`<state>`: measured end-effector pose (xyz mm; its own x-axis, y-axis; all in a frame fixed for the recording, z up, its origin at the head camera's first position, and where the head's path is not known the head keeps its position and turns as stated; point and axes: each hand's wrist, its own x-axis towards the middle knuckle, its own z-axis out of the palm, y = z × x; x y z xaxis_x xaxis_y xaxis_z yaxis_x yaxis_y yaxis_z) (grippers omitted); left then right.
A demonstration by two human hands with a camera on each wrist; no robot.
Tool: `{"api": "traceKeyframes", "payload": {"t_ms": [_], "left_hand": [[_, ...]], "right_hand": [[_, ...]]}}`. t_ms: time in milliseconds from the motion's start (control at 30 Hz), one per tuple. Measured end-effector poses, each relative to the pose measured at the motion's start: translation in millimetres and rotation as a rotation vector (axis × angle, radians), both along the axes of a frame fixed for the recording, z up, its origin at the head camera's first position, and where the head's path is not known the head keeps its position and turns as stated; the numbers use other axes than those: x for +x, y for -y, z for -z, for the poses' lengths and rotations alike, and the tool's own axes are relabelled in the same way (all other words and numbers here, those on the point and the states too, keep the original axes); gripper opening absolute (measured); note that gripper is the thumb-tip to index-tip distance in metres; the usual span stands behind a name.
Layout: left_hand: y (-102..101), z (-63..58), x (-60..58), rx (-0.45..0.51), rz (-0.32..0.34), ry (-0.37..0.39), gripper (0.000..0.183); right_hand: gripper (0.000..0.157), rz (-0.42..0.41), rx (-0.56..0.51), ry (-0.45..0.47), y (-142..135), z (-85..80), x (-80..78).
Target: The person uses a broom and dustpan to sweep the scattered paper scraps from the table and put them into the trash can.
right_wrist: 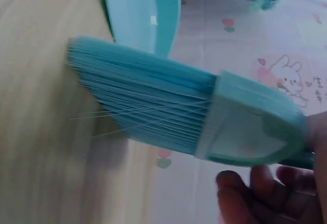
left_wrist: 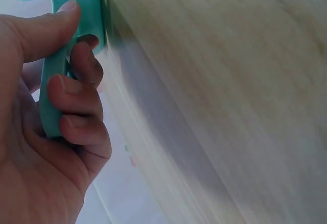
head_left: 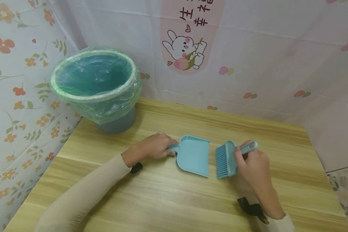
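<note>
My left hand [head_left: 159, 146] grips the handle of a light blue dustpan [head_left: 193, 156], its fingers curled round the handle [left_wrist: 54, 91] in the left wrist view. The pan's flat lip faces right, over the wooden table. My right hand [head_left: 253, 164] holds a matching hand brush [head_left: 227, 159] by its handle, thumb on top. The brush's bristles [right_wrist: 145, 96] point left toward the dustpan's lip, with a small gap between them. In the right wrist view the bristle tips are close to the tabletop; whether they touch it I cannot tell.
A blue bin [head_left: 116, 124] lined with a green plastic bag [head_left: 104, 109] stands at the table's back left corner. The wooden table [head_left: 162, 199] ends at a patterned white cloth [head_left: 249, 58] behind and a floral cloth [head_left: 14, 96] on the left. Dark straps [head_left: 250, 207] sit at my wrists.
</note>
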<state>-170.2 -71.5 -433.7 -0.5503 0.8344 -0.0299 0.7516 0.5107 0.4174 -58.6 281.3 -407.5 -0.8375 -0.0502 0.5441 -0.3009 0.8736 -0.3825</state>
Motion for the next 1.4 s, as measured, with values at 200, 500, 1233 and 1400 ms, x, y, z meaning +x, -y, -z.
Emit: {"api": "traceKeyframes", "payload": {"t_ms": [200, 500, 1233, 1400], "left_hand": [[-0.3, -1.7, 0.4, -0.009, -0.011, -0.015, 0.03], [-2.7, -3.2, -0.8, -0.013, -0.014, -0.014, 0.024], [-3.5, -3.5, 0.8, -0.007, -0.016, 0.025, 0.023], [-4.2, -5.2, 1.6, -0.021, -0.02, 0.015, 0.025]], "right_hand": [[0.014, -0.04, 0.027, 0.069, -0.5, -11.9, 2.4], [0.032, -0.234, 0.144, -0.105, 13.6, -28.7, 0.4], [0.027, -0.733, 0.562, -0.392, 57.4, 11.3, -17.6], [0.028, -0.745, 0.581, -0.382, 59.8, 17.3, -17.6]]}}
